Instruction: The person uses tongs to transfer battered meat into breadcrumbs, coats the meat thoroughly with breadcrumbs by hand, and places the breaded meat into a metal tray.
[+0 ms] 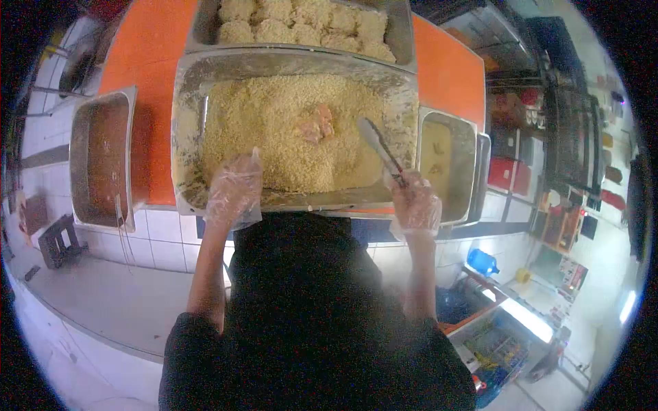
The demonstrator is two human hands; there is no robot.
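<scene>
My right hand [415,202], in a clear plastic glove, is closed around metal tongs [381,147] at the right side of a large metal tray [295,200]. The tongs point up and left over the tray, apart from the meat. Pale crumb coating [274,130] fills the tray. Near its middle lies a piece of raw pinkish meat [315,127], partly covered in crumbs. My left hand [236,185], gloved likewise, hovers over the tray's front left part with nothing visible in it. Its fingers look loosely apart, though the wrinkled glove blurs them.
Behind stands another metal tray [301,49] with several crumbed pieces [274,31]. A metal pan [103,157] is at the left, and a pan of cloudy liquid [445,161] at the right. The counter [452,65] is orange. A blue water jug [482,262] is lower right.
</scene>
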